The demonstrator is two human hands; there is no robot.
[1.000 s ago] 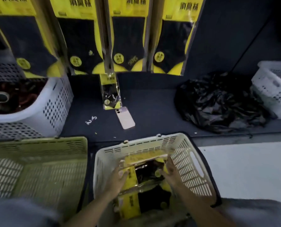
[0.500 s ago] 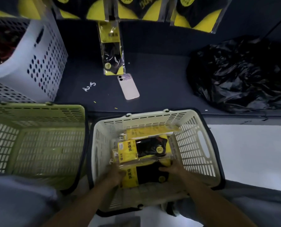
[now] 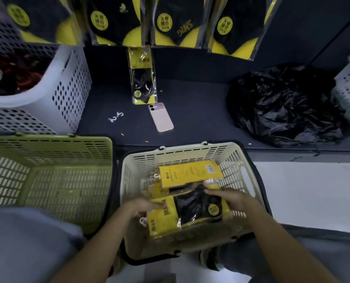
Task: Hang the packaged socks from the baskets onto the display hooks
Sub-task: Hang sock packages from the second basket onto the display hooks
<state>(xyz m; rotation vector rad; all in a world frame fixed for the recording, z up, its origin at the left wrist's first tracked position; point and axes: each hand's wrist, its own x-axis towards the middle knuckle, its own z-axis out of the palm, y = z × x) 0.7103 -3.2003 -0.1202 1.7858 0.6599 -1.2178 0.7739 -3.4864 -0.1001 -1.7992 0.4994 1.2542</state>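
Packaged socks (image 3: pixel 190 213), a yellow-and-black pack in clear film, are being held low inside the cream basket (image 3: pixel 182 152), between both hands. The pack's yellow end is being gripped by the left hand (image 3: pixel 137 207), whose fingers are being curled over its upper edge, just above a small white hook (image 3: pixel 143 221) showing at that end. The dark sock end is being gripped by the right hand (image 3: pixel 229 198), with the fingers bent over the far edge; whether the pack is being lifted or is resting on the basket floor cannot be told. A second pack (image 3: pixel 190 174), yellow side up, is lying just beyond it in the same basket. A green basket (image 3: pixel 47 144) is standing just beside the cream one, to its left. Beyond both, on the dark shelf (image 3: pixel 200 111), a pale phone (image 3: pixel 160 117) is lying face down, touching the lower end of a single sock pack (image 3: pixel 142 78). A crumpled black plastic bag (image 3: pixel 282 107) is lying to the right, and a white perforated basket (image 3: pixel 68 82) is standing to the left. Along the top, hanging packs (image 3: pixel 170 21) are being displayed in a row.
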